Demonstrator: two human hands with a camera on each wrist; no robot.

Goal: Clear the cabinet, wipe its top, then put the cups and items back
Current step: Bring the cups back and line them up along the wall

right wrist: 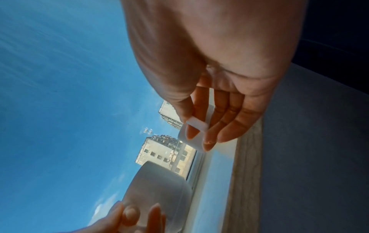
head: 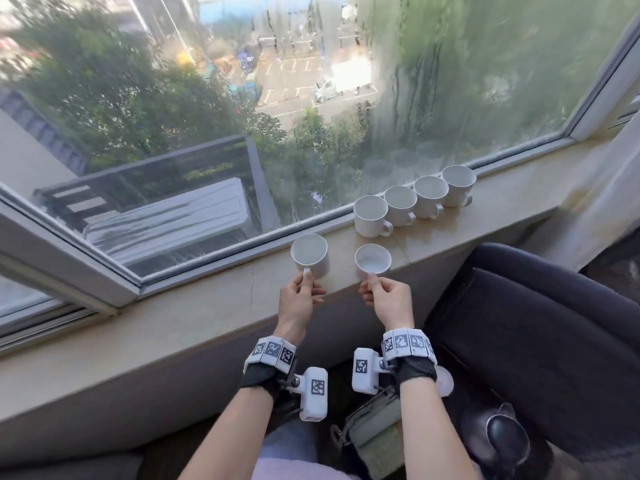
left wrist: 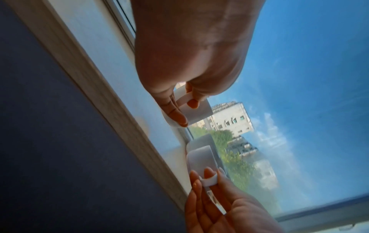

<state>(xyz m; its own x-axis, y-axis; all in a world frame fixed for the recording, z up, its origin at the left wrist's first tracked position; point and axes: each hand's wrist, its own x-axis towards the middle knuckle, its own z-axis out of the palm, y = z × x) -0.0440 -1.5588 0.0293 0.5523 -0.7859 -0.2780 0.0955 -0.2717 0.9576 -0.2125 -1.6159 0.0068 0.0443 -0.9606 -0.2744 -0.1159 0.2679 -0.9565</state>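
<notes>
I hold one white cup in each hand by its handle, low over the stone sill [head: 194, 317]. My left hand [head: 305, 281] pinches the handle of the upright left cup [head: 310, 254], close to the window frame. The right hand [head: 374, 281] pinches the handle of the right cup [head: 373, 259], which tilts slightly near the sill's front edge. In the left wrist view thumb and fingers [left wrist: 178, 117] clasp the left cup [left wrist: 200, 113]. The right wrist view shows the right cup [right wrist: 193, 143] and its handle [right wrist: 196, 124] between my fingers. Whether either cup touches the sill I cannot tell.
Several more white cups [head: 400, 205] stand in a row on the sill to the right, against the window glass [head: 242, 116]. A dark armchair [head: 536, 323] sits at right below the sill. A grey-green bag [head: 375, 438] lies on my lap. A pale curtain [head: 609, 202] hangs far right.
</notes>
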